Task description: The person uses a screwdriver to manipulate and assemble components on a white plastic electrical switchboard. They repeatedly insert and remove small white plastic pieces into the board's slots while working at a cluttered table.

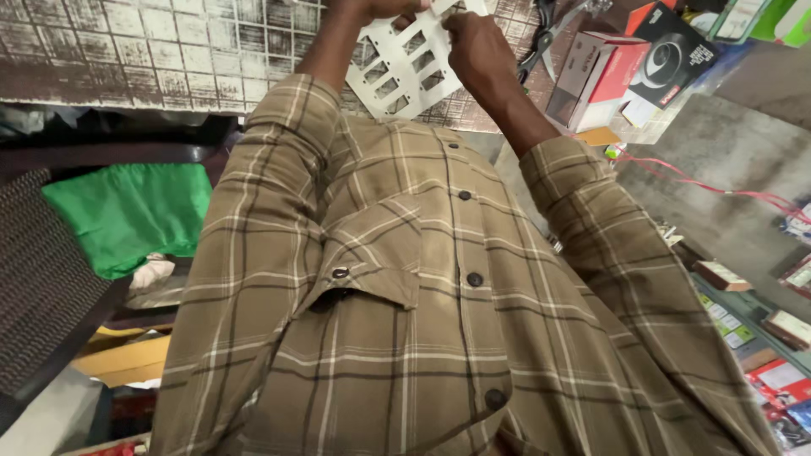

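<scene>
Scanning from the left edge: one dark woven mat (38,279) fills the lower left, with one green cloth (131,215) bunched just beside it at mid-left. One pale crumpled rag (154,272) lies at the cloth's lower edge. A tiled surface (144,51), grimy white with dark grout, runs across the upper left.

Centre frame: one olive plaid shirt (405,295) takes up most of the view; four dark buttons visible down the placket, one more on the chest pocket flap.

Top centre: one white plastic switch plate (410,67), tilted, with rows of rectangular cut-outs; about eight openings countable, the rest hidden. Left hand (376,8) is largely cut off by the top edge; its fingers curl over the plate's upper left corner, closed on it. Right hand (477,51) pinches the plate's right side, thumb and fingers together on the plastic. Both hands grip the same plate, raised in front of the tiled surface.

Upper right: one red-and-white carton (596,76), one black box (672,55) touching it. One thin red wire (718,186) trails across grey floor at right. Several small packets (760,338) sit along the lower right edge; count unclear.
</scene>
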